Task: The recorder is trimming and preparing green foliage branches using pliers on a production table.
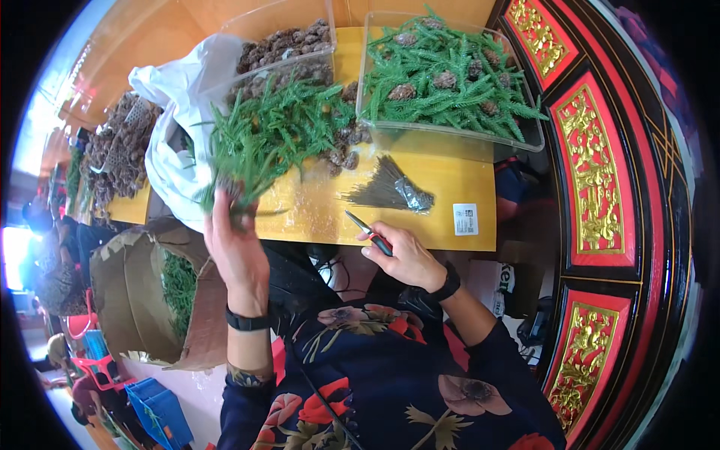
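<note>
My left hand (236, 251) is closed on a green artificial pine sprig (244, 174), held upright over the table's front edge and blurred at the needles. Something brown, perhaps a pine cone, shows at its base by my fingertips. In my right hand (411, 261) is a pair of pliers (361, 223) with dark and red handles, its tip pointing up and left over the yellow table (315, 214). Beyond the pliers lies a fanned bundle of thin dark wires (382, 187), wrapped at one end. Loose pine sprigs (281, 120) are heaped past my left hand.
A clear bin (457, 136) of finished-looking sprigs with cones stands far right. Pine cones fill another clear bin (289, 69) at the back, beside a white plastic bag (180, 135). A cardboard box (135, 300) stands lower left, a carved red-and-gold panel (592, 172) at right.
</note>
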`<move>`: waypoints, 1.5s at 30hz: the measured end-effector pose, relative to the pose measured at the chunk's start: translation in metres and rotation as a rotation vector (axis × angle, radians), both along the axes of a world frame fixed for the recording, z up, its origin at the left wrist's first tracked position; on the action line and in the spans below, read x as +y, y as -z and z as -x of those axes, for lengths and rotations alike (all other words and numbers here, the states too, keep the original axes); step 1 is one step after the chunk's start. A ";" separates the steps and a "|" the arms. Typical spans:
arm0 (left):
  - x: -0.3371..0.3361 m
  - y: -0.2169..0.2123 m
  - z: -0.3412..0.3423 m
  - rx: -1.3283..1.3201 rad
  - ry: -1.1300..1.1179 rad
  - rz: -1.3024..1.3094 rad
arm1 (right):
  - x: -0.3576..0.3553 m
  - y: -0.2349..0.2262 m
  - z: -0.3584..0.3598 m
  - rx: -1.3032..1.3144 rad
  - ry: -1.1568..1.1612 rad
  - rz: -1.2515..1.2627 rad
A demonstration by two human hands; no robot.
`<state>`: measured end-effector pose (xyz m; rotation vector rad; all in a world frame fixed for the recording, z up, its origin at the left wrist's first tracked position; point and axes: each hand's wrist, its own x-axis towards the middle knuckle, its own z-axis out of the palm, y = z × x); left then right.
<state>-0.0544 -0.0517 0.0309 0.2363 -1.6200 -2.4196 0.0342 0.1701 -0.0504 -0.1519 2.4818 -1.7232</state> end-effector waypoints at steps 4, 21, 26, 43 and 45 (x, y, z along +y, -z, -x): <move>0.066 -0.054 0.041 0.179 0.667 -0.303 | 0.003 -0.010 -0.003 -0.068 0.004 -0.011; 0.013 0.034 -0.016 -0.207 0.800 0.360 | 0.078 0.006 -0.030 0.168 0.665 -0.615; -0.004 0.074 -0.027 -0.234 0.715 0.407 | 0.085 0.017 -0.021 0.166 0.633 -0.942; 0.067 0.099 0.001 0.423 0.488 1.538 | 0.039 -0.003 0.008 0.449 0.521 -0.895; 0.066 0.098 0.003 0.433 0.480 1.505 | 0.022 -0.005 0.013 0.456 0.414 -0.845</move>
